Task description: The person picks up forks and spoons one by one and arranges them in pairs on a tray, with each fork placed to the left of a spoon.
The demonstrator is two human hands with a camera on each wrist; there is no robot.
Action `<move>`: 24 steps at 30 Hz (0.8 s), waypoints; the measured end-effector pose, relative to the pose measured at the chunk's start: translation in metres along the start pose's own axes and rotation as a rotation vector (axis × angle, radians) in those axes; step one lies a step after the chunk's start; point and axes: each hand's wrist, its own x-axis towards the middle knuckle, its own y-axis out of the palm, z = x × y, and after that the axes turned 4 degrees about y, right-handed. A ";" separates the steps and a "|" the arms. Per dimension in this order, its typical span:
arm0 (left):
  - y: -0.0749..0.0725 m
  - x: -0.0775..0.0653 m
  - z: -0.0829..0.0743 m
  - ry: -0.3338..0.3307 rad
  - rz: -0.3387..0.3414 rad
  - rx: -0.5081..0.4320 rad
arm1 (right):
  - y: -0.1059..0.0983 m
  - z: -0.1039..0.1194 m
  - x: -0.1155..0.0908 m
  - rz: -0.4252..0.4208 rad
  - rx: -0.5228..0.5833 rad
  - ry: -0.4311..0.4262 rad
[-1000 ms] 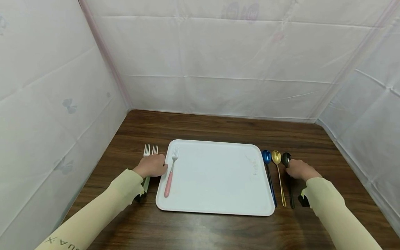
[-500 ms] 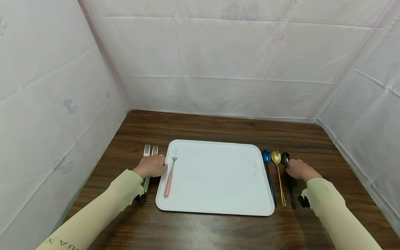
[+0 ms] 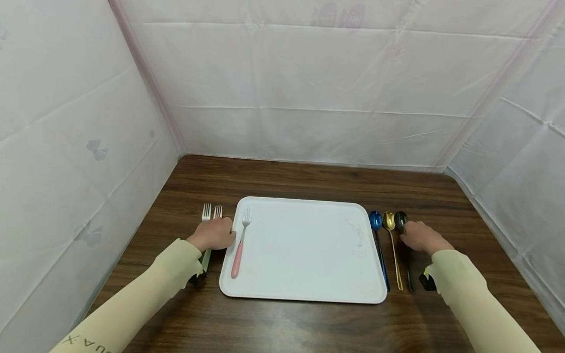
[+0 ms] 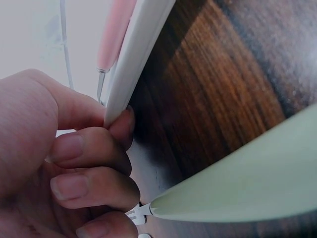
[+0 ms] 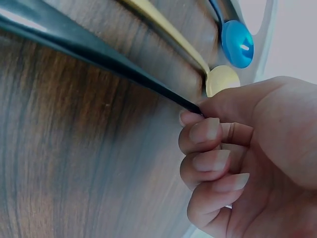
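A white tray (image 3: 304, 250) lies flat mid-table, bearing a pink-handled fork (image 3: 237, 260) along its left side. My left hand (image 3: 215, 233) pinches the tray's left rim (image 4: 130, 64) between thumb and index finger, its other fingers curled below. Under that hand lie two forks, one with a pale green handle (image 4: 242, 183); their tines (image 3: 206, 212) show beyond the hand. At the right, my right hand (image 3: 423, 237) pinches the handle of a black spoon (image 3: 399, 219) near its bowl. Beside it lie a gold spoon (image 3: 389, 220) and a blue spoon (image 3: 375, 220).
The blue spoon lies close along the tray's right edge. All of this rests on a dark wooden table (image 3: 287, 179). White sheeting (image 3: 309, 132) hangs behind the table and at both sides.
My right hand has shifted slightly left, and the black spoon's bowl has come nearer to the gold spoon. The left hand and the tray have stayed in place.
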 end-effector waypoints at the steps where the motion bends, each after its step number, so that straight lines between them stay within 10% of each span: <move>1: 0.000 0.000 0.000 0.000 0.002 0.001 | 0.000 0.001 0.000 -0.005 -0.002 -0.003; 24: 0.000 0.004 0.005 0.007 0.049 -0.054 | -0.005 0.029 -0.005 -0.041 0.034 -0.067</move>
